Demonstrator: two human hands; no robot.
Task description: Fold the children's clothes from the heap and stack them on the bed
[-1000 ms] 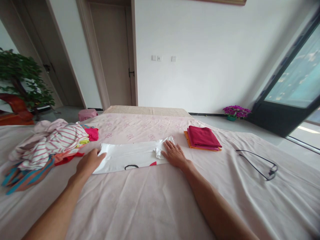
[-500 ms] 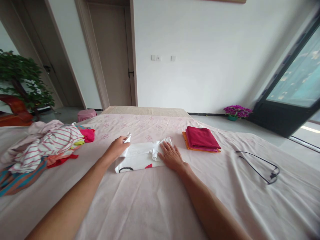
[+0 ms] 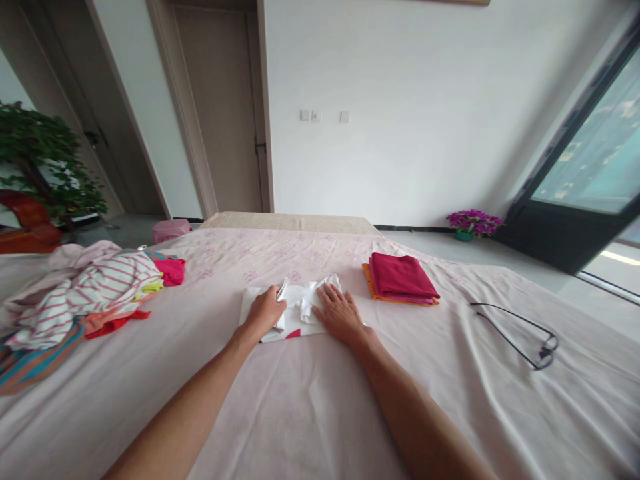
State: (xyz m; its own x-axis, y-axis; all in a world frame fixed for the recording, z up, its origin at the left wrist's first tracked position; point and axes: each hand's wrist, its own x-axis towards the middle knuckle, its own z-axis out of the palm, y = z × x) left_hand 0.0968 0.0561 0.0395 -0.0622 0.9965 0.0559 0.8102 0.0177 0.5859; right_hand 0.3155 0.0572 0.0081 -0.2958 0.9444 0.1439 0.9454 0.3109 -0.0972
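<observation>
A partly folded white shirt (image 3: 290, 331) with a red patch of print lies in front of me on the bed sheet. My left hand (image 3: 267, 311) is closed on its left part, which is turned in over the middle. Flat on the right part rests my right hand (image 3: 342, 315), fingers stretched out and pressing the cloth down. Crumpled white fabric shows between the two hands. Most of the print is hidden under the fold and my left hand.
To the right sits a folded stack of red and orange cloth (image 3: 403, 277). Black-framed glasses (image 3: 543, 352) lie farther right. A loose heap of clothes (image 3: 95, 287) is on the left. Beyond the bed are a pink stool (image 3: 171, 231) and purple flowers (image 3: 474, 222).
My left hand has moved right, bringing the shirt's left side inward over the middle. The black print has gone out of sight. My right hand has stayed in place.
</observation>
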